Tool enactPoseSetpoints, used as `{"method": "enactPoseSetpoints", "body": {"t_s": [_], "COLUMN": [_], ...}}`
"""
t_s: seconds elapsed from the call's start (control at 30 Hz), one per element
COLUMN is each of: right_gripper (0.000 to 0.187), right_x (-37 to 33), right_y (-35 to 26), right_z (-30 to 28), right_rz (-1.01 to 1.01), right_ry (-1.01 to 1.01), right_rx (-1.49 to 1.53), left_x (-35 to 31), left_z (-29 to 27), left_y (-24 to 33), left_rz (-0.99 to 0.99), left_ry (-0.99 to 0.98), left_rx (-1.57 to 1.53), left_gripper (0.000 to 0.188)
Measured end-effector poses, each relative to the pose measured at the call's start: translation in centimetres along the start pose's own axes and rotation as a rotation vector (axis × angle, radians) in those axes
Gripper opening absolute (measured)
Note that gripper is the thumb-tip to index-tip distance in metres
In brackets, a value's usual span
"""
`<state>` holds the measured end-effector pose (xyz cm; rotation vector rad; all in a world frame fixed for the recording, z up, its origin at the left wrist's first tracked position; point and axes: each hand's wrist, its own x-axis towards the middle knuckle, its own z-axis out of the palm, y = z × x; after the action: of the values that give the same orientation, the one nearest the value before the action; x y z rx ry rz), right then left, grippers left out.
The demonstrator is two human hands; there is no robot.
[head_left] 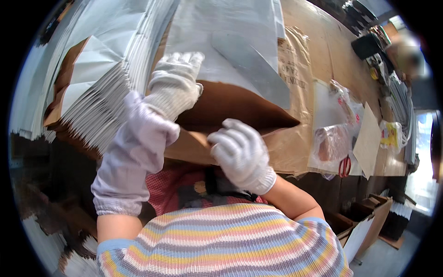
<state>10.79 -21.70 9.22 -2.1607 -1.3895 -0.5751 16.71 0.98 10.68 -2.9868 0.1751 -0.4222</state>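
A large paper bag (235, 104), pale grey outside and brown inside, lies on the table with its mouth gaping toward me. My left hand (177, 83), in a white knit glove with a pale sleeve cover above it, rests over the left part of the bag's upper layer, fingers stretched out. At the near lip of the mouth is my right hand (242, 154), also gloved in white. Its fingers curl over the brown edge and appear to pinch it; the fingertips are partly blurred.
To the left stands a thick pile of folded white-and-brown paper bags (99, 92). Brown wrapping paper (297, 87) lies under the open bag. On the right are red-handled scissors (344, 166), a clear plastic bag (331, 144), and a yellow packet (391, 136). Cardboard boxes (369, 217) stand below.
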Motion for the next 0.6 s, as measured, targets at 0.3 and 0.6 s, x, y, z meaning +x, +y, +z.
{"method": "enactPoseSetpoints", "body": {"t_s": [0.3,0.6], "right_gripper": [0.101,0.101], "right_x": [-15.3,-13.3], "right_y": [9.0,10.8], "right_z": [1.5,2.4], "right_rz": [1.057,0.883], "right_ry": [0.384,0.350], "right_rx": [1.225,1.354], "left_x": [-9.2,-4.5], "left_z": [-1.9,5.5], "left_y": [8.5,14.0], "left_rz": [0.096,0.301], "left_ry": [-0.503,-0.472], "left_rx": [-0.249,-0.236], "left_gripper": [0.036,0.049]}}
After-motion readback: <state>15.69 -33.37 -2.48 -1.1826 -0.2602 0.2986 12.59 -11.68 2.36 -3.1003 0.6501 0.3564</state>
